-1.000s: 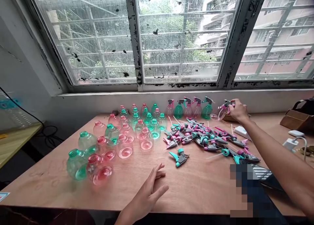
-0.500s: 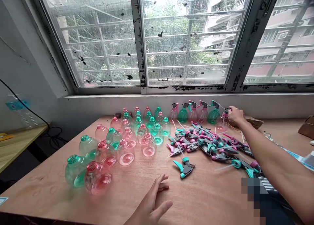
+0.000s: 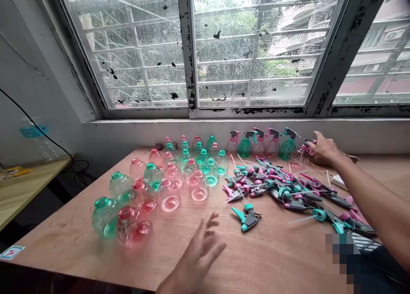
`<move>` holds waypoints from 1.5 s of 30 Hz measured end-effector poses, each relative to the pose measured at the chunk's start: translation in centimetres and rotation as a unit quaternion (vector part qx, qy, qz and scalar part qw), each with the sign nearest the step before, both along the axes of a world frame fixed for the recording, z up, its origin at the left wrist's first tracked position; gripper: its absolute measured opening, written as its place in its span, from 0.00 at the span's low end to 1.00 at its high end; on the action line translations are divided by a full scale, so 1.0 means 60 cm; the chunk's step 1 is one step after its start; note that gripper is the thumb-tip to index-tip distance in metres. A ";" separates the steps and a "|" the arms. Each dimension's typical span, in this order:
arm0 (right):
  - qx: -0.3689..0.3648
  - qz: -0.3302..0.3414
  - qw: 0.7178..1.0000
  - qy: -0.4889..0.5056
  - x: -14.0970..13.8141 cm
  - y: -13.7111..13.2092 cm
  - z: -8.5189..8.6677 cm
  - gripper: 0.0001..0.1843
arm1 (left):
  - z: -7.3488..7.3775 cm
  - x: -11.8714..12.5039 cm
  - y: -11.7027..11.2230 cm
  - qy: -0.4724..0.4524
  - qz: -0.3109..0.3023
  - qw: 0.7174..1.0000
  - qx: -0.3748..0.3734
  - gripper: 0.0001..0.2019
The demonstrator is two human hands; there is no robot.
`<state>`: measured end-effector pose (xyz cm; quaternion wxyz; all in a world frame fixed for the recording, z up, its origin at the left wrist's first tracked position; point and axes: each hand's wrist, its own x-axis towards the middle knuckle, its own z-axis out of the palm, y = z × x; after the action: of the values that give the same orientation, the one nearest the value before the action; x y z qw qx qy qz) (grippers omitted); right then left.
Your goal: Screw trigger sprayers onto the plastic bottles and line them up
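My left hand (image 3: 200, 255) hovers over the front of the table, fingers spread and slightly blurred, holding nothing. Closest to it on the right lies a teal-and-black spray head (image 3: 249, 219) with its tube. At the back right, my right hand (image 3: 326, 149) is at the pink trigger of a clear pink spray bottle (image 3: 299, 158). Its index finger is lifted and the fingers look loosened, though contact with the trigger is hard to judge. Left of that bottle stand several capped spray bottles (image 3: 273, 148) in a row, pink and green.
Open-necked pink and green bottles (image 3: 169, 200) fill the left half of the wooden table (image 3: 80, 266). Several loose spray heads (image 3: 282, 187) are heaped below my right forearm. A window (image 3: 256, 50) rises behind; a cardboard piece (image 3: 349, 158) lies beyond my right hand.
My right hand has shifted slightly right from the pink spray bottle's head, and its index finger has lifted. My left hand has turned a little. The view has swung slightly left.
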<state>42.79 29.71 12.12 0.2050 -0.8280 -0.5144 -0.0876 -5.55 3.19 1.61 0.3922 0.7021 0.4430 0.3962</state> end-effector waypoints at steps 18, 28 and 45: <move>-0.122 0.451 0.883 -0.049 -0.277 -0.329 -0.099 0.29 | 0.044 0.007 0.079 0.297 0.155 0.906 0.258 0.27; -0.137 0.355 0.923 -0.057 -0.336 -0.147 -0.112 0.15 | -0.035 0.003 -0.009 0.150 0.131 0.970 0.143 0.43; 0.138 0.298 0.916 0.231 -0.327 -0.149 -0.039 0.19 | -0.016 0.001 0.001 -0.069 0.111 0.991 -0.010 0.37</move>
<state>23.18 20.79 9.80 0.4470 -0.5968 -0.6586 0.1009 -5.51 3.26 0.64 0.3825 0.6152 0.4944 0.4805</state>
